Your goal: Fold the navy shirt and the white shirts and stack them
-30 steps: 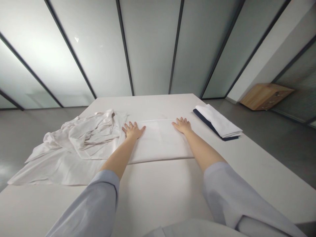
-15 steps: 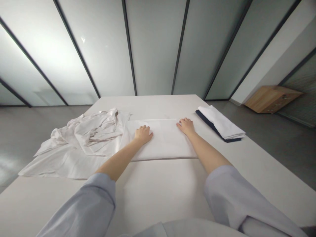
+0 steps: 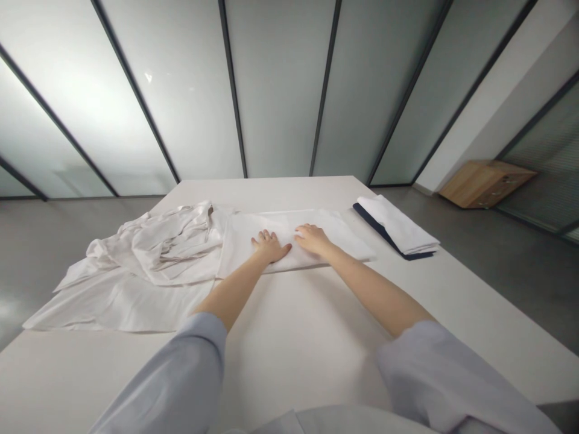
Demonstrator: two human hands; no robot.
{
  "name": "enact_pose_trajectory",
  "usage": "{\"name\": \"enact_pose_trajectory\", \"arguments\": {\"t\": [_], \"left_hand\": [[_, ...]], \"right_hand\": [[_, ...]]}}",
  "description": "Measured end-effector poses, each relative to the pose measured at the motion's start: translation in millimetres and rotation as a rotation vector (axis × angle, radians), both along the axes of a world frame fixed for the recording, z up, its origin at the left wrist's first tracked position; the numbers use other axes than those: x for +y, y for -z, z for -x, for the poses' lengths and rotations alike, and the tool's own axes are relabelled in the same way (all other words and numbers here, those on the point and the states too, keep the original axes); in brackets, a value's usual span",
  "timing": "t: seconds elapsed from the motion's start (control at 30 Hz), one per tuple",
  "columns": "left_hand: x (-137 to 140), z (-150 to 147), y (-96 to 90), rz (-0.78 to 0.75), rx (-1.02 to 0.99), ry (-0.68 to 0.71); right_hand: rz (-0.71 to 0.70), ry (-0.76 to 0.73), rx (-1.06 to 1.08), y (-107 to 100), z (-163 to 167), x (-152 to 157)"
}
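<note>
Left hand: your left hand (image 3: 270,247) lies palm down, fingers spread, gripping nothing; its palm is hidden.
Right hand: your right hand (image 3: 313,239) rests with fingers slightly bent; whether they pinch fabric cannot be told.
Folded white cloth: the folded white cloth (image 3: 341,232) lies flat on the counter (image 3: 289,337), beneath both hands; your right forearm covers part of its near edge.
Loose pile: the crumpled white pile (image 3: 149,247) adjoins on your left; white on white, the boundary is unclear.
Stack: at right, white fabric (image 3: 400,226) covers most of the dark fabric (image 3: 384,232).
Sleeves: your grey sleeves (image 3: 181,367) are cut off below.
</note>
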State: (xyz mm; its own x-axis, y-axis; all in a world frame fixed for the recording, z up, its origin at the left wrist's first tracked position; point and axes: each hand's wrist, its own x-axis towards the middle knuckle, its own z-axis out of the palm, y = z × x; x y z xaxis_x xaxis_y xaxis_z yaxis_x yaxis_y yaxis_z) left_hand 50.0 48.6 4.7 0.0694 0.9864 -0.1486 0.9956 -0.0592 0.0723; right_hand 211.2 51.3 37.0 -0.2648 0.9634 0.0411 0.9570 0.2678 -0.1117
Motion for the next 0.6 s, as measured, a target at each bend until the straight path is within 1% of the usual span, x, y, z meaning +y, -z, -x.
{"name": "enact_pose_trajectory", "arguments": {"t": [0.07, 0.17, 0.27, 0.33, 0.4, 0.5, 0.6], "left_hand": [[10, 4, 1.9, -0.047, -0.002, 0.053], [16, 10, 3.9, -0.137, 0.002, 0.123], [12, 13, 2.9, -0.234, -0.021, 0.18], [4, 10, 0.8, -0.282, -0.027, 0.199], [-4, 5, -1.3, -0.283, -0.02, 0.187], [-15, -3, -2.6, -0.241, -0.023, 0.151], [-17, -10, -1.0, -0.171, -0.048, 0.089]], "right_hand": [[0.011, -0.036, 0.009, 7, 16, -12], [0.022, 0.021, -0.003, 25, 31, -24], [0.049, 0.066, 0.005, 39, 34, -27], [0.059, 0.074, 0.012, 43, 31, -25], [0.079, 0.086, 0.013, 44, 28, -18], [0.1, 0.127, 0.021, 41, 23, -6], [0.127, 0.157, 0.041, 37, 21, 5]]}}
